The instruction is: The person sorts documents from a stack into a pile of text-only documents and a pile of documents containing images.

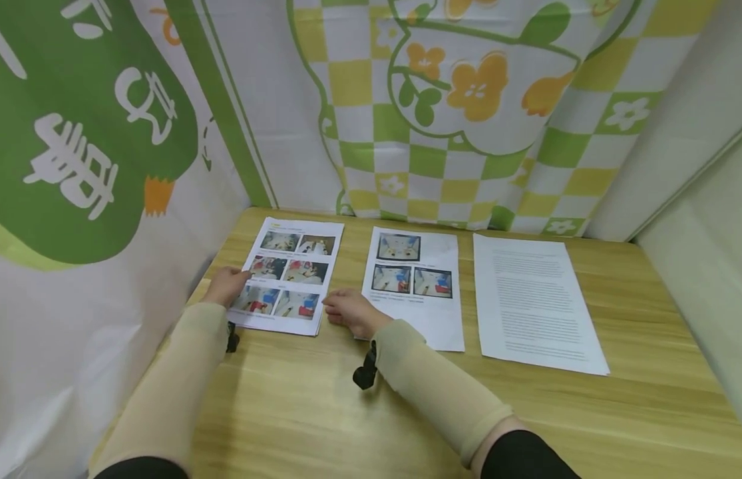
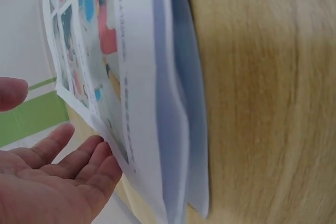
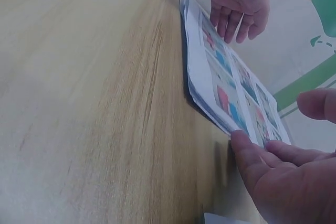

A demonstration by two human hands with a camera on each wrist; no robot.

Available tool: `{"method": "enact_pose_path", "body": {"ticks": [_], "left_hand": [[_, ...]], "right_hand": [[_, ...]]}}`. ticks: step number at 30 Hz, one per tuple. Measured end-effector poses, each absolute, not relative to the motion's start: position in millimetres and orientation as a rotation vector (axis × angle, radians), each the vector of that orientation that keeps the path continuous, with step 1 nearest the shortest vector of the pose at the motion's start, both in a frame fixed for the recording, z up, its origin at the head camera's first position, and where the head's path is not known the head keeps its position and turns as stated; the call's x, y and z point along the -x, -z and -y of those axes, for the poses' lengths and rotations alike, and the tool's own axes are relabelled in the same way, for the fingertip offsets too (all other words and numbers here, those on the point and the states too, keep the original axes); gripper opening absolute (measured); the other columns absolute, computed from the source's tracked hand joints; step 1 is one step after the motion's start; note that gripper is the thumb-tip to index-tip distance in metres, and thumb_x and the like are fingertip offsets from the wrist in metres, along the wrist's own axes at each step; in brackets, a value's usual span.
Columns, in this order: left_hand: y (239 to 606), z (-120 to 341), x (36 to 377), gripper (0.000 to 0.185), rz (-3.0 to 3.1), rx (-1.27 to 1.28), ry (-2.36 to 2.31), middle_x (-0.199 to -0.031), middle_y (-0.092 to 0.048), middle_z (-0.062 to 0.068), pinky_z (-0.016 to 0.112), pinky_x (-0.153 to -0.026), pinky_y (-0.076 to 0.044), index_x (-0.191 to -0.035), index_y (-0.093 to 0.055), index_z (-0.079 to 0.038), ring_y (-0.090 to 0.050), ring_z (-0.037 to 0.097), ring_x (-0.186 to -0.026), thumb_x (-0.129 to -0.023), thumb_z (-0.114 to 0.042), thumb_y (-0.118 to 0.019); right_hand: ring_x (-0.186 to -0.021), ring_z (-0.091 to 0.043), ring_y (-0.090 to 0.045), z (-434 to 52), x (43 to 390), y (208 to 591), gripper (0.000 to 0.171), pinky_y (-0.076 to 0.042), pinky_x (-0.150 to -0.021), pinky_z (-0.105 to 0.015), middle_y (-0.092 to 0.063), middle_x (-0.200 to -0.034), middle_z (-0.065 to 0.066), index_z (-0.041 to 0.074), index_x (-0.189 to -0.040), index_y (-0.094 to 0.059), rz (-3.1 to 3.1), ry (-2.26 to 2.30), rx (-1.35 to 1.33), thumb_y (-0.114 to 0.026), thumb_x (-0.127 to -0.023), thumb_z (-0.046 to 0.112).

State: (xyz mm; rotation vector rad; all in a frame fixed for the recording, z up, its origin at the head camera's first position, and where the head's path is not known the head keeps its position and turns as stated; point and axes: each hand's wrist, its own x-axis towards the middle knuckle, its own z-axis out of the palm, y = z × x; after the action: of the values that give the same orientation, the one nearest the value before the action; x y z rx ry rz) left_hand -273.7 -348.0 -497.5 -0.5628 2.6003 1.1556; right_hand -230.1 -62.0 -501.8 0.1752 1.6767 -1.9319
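A thin stack of printed sheets (image 1: 289, 276) with six colour photos on top lies at the left of the wooden table (image 1: 323, 412). My left hand (image 1: 227, 286) touches the stack's left edge with straight fingers. My right hand (image 1: 349, 311) rests at the stack's lower right corner, fingertips against the edge. In the left wrist view the left hand (image 2: 63, 177) is open, its fingertips under the slightly lifted edge of the stack (image 2: 131, 77). In the right wrist view the right hand (image 3: 283, 177) touches the near corner of the stack (image 3: 226, 87), and the left hand (image 3: 239, 3) is at the far side.
A sheet with three photos (image 1: 415, 286) lies in the middle of the table and a text-only sheet (image 1: 535, 303) to its right. Green, white and yellow patterned cloth (image 1: 442, 120) hangs behind and to the left. A pale panel (image 1: 706, 266) closes the right side.
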Motion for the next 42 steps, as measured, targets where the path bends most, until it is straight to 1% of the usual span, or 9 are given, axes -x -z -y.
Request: {"method": "enact_pose_path", "body": {"ticks": [3,11,21,24,28,30,33,38,42], "left_hand": [[495.7,346.6,275.0,0.065,-2.577,0.559,-1.169,-0.154,-0.035,0.035,0.056,-0.117,-0.033,-0.151,-0.032,0.015,-0.038,0.046,-0.139,-0.106,-0.029,-0.044],[487.0,341.2,271.2,0.066,-2.531,0.577,-1.173,-0.155,-0.035,0.032,0.056,-0.117,-0.032,-0.155,-0.029,0.011,-0.037,0.043,-0.140,-0.107,-0.031,-0.044],[473.5,329.3,268.8,0.068,-2.565,0.508,-1.115,-0.153,-0.036,0.034,0.055,-0.116,-0.034,-0.153,-0.029,0.014,-0.040,0.043,-0.135,-0.107,-0.034,-0.047],[469.1,328.3,269.1,0.069,-2.580,0.481,-1.090,-0.152,-0.038,0.034,0.055,-0.116,-0.034,-0.152,-0.031,0.015,-0.042,0.044,-0.134,-0.107,-0.036,-0.048],[464.8,329.4,271.5,0.066,-2.596,0.429,-1.119,-0.152,-0.036,0.036,0.055,-0.117,-0.032,-0.149,-0.033,0.018,-0.039,0.047,-0.138,-0.106,-0.030,-0.049],[464.4,330.2,272.6,0.065,-2.585,0.417,-1.166,-0.153,-0.035,0.036,0.054,-0.117,-0.032,-0.149,-0.033,0.018,-0.038,0.047,-0.139,-0.106,-0.027,-0.050],[467.3,334.1,273.8,0.061,-2.515,0.404,-1.272,-0.146,-0.042,0.033,0.046,-0.108,-0.045,-0.151,-0.032,0.016,-0.049,0.039,-0.126,-0.106,-0.023,-0.048],[474.5,345.7,273.1,0.054,-2.318,0.297,-1.477,-0.109,-0.061,0.011,0.026,-0.076,-0.058,-0.151,-0.030,0.016,-0.061,0.010,-0.087,-0.110,-0.016,-0.041],[477.6,352.4,271.1,0.044,-2.231,0.214,-1.552,-0.088,-0.065,-0.003,0.025,-0.068,-0.059,-0.145,-0.034,0.018,-0.064,0.004,-0.075,-0.111,-0.010,-0.037]], "right_hand": [[-0.118,-0.027,-0.056,63.7,230.9,500.6,0.045,-0.048,-0.108,-0.041,-0.052,-0.142,-0.025,-0.015,-0.144,-0.044,-1.667,1.919,-0.153,-0.054,-0.104,0.004],[-0.138,-0.038,-0.045,67.0,231.2,500.4,0.052,-0.042,-0.113,-0.044,-0.041,-0.154,-0.028,-0.016,-0.148,-0.039,-1.693,1.886,-0.112,-0.055,-0.103,0.003],[-0.144,-0.036,-0.040,68.4,227.2,494.6,0.052,-0.037,-0.117,-0.048,-0.041,-0.157,-0.023,-0.012,-0.147,-0.047,-1.811,1.816,-0.088,-0.058,-0.100,0.008],[-0.117,-0.026,-0.058,68.9,226.3,494.6,0.049,-0.046,-0.106,-0.041,-0.056,-0.141,-0.020,-0.009,-0.146,-0.050,-1.847,1.839,-0.102,-0.058,-0.100,0.007],[-0.080,-0.014,-0.057,69.6,227.0,497.7,0.044,-0.055,-0.089,-0.038,-0.063,-0.109,-0.014,-0.009,-0.139,-0.053,-1.886,1.998,-0.141,-0.058,-0.097,0.000],[-0.081,-0.015,-0.062,69.3,228.2,500.3,0.044,-0.058,-0.089,-0.041,-0.064,-0.109,-0.016,-0.011,-0.138,-0.050,-1.903,2.075,-0.171,-0.059,-0.096,-0.003],[-0.077,-0.016,-0.064,67.7,228.4,504.0,0.047,-0.061,-0.083,-0.037,-0.066,-0.108,-0.017,-0.009,-0.141,-0.047,-1.914,2.083,-0.228,-0.061,-0.097,-0.003],[-0.068,-0.013,-0.063,65.5,225.2,506.5,0.039,-0.060,-0.070,-0.028,-0.069,-0.093,-0.011,-0.007,-0.136,-0.055,-1.998,1.903,-0.176,-0.062,-0.098,0.000],[-0.068,-0.017,-0.065,65.2,221.1,504.8,0.039,-0.060,-0.066,-0.031,-0.069,-0.085,-0.011,-0.005,-0.137,-0.055,-2.066,1.814,-0.089,-0.062,-0.100,0.005]]}}
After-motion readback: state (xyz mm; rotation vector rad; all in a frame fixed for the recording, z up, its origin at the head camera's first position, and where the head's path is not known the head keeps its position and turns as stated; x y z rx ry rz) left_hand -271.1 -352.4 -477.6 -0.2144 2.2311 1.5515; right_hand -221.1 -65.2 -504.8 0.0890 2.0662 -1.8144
